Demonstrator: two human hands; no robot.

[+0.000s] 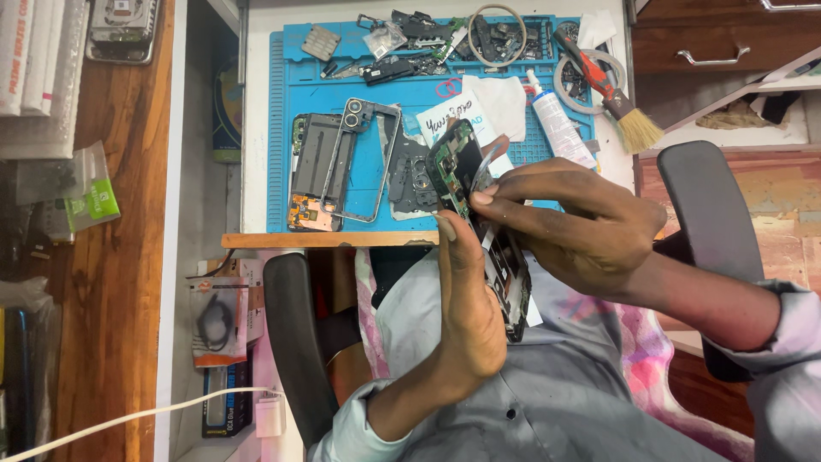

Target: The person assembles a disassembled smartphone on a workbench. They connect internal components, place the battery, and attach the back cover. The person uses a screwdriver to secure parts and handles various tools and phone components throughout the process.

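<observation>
My left hand (pixel 466 312) rises from my lap and grips an opened phone body (pixel 455 167) with its green board exposed, thumb along its left edge. The phone stands tilted over the front edge of the table. My right hand (pixel 569 218) reaches in from the right, its fingertips pinching a thin ribbon-like strip (pixel 489 158) at the phone's upper part. What lies under the fingers is hidden. Both hands touch the phone.
A blue work mat (pixel 282 128) carries a phone chassis (pixel 318 171), a grey frame with camera rings (pixel 376 115), a black plate (pixel 410 175), a white tube (pixel 556 124), a brush (pixel 620 107), tape rolls and small parts. Chair armrests (pixel 295 342) flank me. A wooden shelf with packets stands left.
</observation>
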